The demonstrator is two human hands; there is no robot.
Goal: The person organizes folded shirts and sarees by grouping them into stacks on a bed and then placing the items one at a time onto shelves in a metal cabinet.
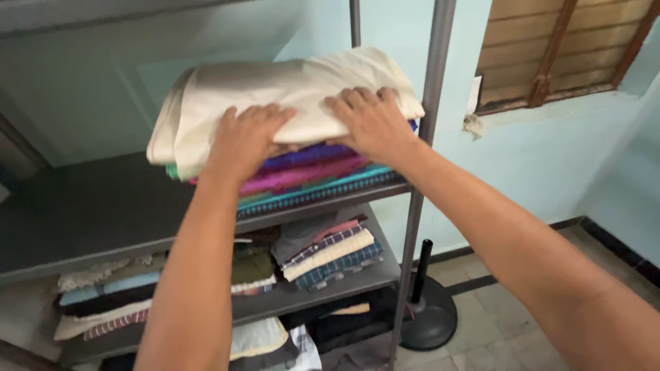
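A folded cloth tops a stack of folded fabrics on the shelf at frame centre; more folded clothes lie below.

Left hand and right hand pressed flat on a folded cream cloth, bright folded fabrics stacked beneath the palms, grey metal shelf under those, more folded clothes lower down

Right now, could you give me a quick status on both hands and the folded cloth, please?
Left hand and right hand flat on cream folded cloth. Cloth tops colourful stack on grey shelf. Nothing in the way.
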